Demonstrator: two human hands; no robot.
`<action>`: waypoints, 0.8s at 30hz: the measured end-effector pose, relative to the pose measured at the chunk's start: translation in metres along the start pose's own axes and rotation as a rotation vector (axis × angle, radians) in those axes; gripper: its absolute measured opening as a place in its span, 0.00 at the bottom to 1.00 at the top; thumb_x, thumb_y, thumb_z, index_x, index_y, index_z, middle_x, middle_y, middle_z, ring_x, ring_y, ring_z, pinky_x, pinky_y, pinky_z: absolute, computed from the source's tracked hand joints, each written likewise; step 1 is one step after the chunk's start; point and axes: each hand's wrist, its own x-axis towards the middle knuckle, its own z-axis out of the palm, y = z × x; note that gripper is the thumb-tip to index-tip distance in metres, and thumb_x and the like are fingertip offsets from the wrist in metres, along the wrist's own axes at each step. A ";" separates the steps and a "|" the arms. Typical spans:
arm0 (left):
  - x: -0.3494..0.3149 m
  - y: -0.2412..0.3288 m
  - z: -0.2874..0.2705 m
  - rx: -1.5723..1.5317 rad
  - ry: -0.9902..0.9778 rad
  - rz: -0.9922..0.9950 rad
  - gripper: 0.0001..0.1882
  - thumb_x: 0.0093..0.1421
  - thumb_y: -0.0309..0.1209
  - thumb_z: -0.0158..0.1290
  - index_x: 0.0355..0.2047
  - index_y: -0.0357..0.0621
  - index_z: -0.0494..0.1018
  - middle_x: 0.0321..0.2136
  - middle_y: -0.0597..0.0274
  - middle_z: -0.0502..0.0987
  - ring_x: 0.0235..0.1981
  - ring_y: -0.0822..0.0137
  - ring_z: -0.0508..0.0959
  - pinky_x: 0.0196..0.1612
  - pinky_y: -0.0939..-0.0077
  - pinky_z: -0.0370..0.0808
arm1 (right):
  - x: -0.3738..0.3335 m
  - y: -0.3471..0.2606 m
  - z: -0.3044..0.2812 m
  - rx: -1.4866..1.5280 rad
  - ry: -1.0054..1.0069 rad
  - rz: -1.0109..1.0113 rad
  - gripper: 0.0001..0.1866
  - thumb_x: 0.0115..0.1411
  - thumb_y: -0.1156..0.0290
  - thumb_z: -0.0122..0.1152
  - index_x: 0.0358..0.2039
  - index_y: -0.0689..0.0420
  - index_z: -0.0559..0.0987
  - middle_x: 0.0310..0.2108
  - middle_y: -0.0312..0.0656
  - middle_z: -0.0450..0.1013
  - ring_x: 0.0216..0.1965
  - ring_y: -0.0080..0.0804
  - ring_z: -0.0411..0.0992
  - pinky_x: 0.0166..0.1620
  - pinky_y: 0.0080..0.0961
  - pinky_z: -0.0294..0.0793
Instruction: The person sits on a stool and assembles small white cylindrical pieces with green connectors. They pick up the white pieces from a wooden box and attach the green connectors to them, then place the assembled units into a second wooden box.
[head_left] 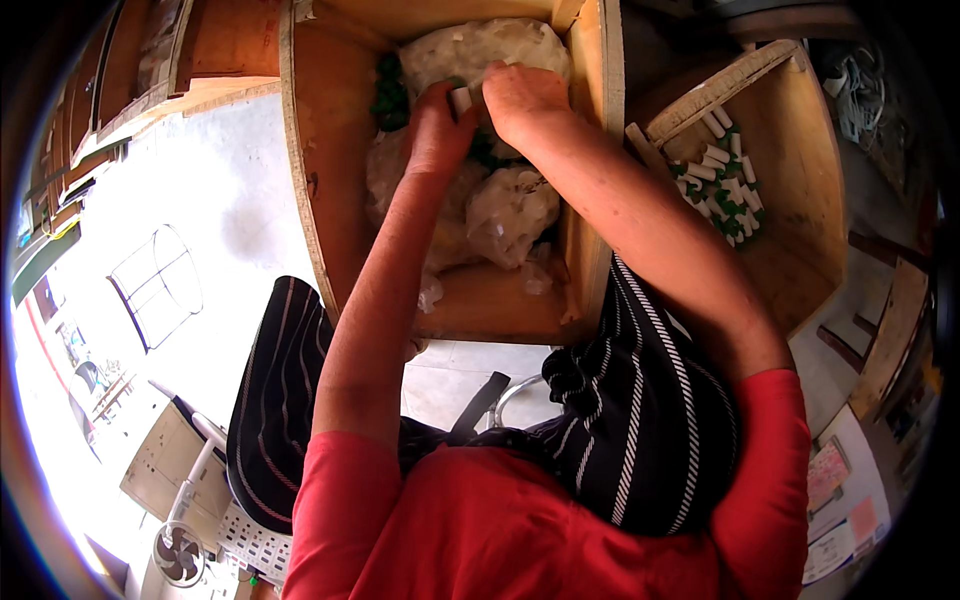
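In front of me is a wooden box [540, 320] holding clear plastic bags and green pieces. My left hand [437, 130] is closed around a small white cylinder [461, 100], whose upper end sticks out by the thumb; a bit of green shows just above it. Close beside it, my right hand [525, 98] has its fingers curled together over a large bag [490, 45] of pale pieces. Whatever those fingers pinch is hidden. Below the hands lies a crumpled clear bag [512, 212]. Dark green pieces [391, 92] lie along the box's left side.
To the right, a second wooden box [800, 190] holds many white cylinders with green ends [722, 180]. A wire frame [160, 285] is on the pale floor at left. A small fan [180, 553] is at lower left. A wooden stool [890, 330] stands far right.
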 end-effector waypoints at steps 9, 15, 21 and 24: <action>-0.026 0.031 -0.002 0.443 0.028 0.187 0.44 0.37 0.49 0.65 0.55 0.51 0.62 0.47 0.55 0.65 0.49 0.52 0.67 0.46 0.57 0.70 | -0.014 0.002 -0.012 -0.025 0.011 0.019 0.10 0.46 0.74 0.64 0.32 0.54 0.81 0.36 0.41 0.77 0.40 0.33 0.76 0.37 0.28 0.78; -0.016 0.026 0.000 0.537 -0.008 0.370 0.37 0.39 0.44 0.65 0.52 0.54 0.67 0.44 0.58 0.66 0.47 0.54 0.67 0.45 0.59 0.70 | -0.030 0.004 -0.029 0.053 0.088 -0.075 0.08 0.49 0.76 0.58 0.31 0.57 0.81 0.34 0.44 0.77 0.37 0.38 0.77 0.36 0.31 0.78; -0.014 0.023 -0.009 0.453 -0.066 0.340 0.36 0.41 0.38 0.65 0.53 0.54 0.66 0.45 0.57 0.66 0.46 0.53 0.66 0.46 0.60 0.70 | -0.080 0.040 -0.063 0.767 0.213 -0.319 0.16 0.62 0.78 0.48 0.50 0.58 0.72 0.40 0.44 0.75 0.40 0.29 0.75 0.43 0.20 0.74; -0.015 0.035 -0.008 0.469 -0.065 0.367 0.38 0.42 0.37 0.65 0.56 0.60 0.64 0.45 0.57 0.66 0.46 0.53 0.66 0.47 0.61 0.70 | -0.124 0.069 -0.083 1.064 0.333 -0.388 0.15 0.62 0.76 0.49 0.49 0.59 0.73 0.39 0.42 0.75 0.37 0.24 0.74 0.40 0.18 0.74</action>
